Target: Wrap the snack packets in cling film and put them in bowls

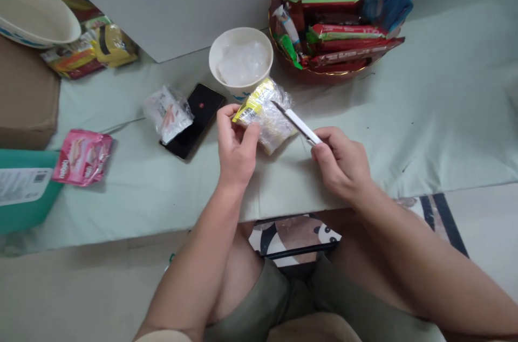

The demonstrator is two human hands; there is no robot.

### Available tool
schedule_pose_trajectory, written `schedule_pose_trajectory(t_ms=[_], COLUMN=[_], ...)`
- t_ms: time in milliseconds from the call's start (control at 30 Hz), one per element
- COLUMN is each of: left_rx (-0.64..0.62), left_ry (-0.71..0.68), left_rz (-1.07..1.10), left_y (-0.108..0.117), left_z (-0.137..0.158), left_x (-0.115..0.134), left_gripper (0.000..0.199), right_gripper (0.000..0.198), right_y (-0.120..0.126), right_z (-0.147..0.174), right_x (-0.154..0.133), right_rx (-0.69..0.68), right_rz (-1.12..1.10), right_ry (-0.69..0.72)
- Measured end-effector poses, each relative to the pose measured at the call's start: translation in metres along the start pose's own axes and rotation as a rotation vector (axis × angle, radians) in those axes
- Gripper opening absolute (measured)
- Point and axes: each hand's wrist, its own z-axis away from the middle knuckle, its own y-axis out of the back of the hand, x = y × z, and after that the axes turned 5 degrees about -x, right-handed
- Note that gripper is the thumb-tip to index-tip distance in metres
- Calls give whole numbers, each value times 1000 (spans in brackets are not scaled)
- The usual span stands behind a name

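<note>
My left hand (238, 145) is closed on a clear and yellow plastic snack packet (269, 115), its thumb pressed on the near side. My right hand (342, 161) grips a white-handled utility knife (301, 125). The dark blade points up and left, and its tip lies over the packet's upper part; whether it touches the film I cannot tell. Just behind the packet stands a white bowl (216, 59) with crumpled clear plastic (245, 61) inside. A dark phone (196, 129) lies left of my left hand, with a small clear-and-white packet (168, 114) partly on it.
A red scalloped basket (324, 76) full of wrapped snacks stands at the back right. On the left are a pink snack packet (84, 157), a green container (24, 218), a brown box (26, 94), yellow packets (113, 45) and a large bowl (36, 7). A white panel (174, 2) rises behind.
</note>
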Motion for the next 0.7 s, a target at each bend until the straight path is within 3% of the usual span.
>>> schedule_pose_trajectory(t_ms=[200, 400, 467, 600, 700], left_rx=[84, 306, 335, 225, 67], left_ry=[2, 49, 58, 193, 190], left_rz=[101, 270, 276, 188, -52], left_y=[3, 20, 22, 21, 22], left_z=[-1, -11, -11, -4, 2], left_x=[2, 9, 10, 9, 10], left_gripper=[37, 27, 25, 26, 25], right_gripper=[22, 30, 27, 19, 22], right_y=[-9, 7, 13, 20, 21], right_z=[-9, 1, 1, -7, -14], right_x=[-6, 0, 6, 26, 41], right_rx=[-60, -137, -80, 169, 241], right_rz=[104, 108, 158, 369, 459], right_ry=[-56, -133, -160, -131, -83])
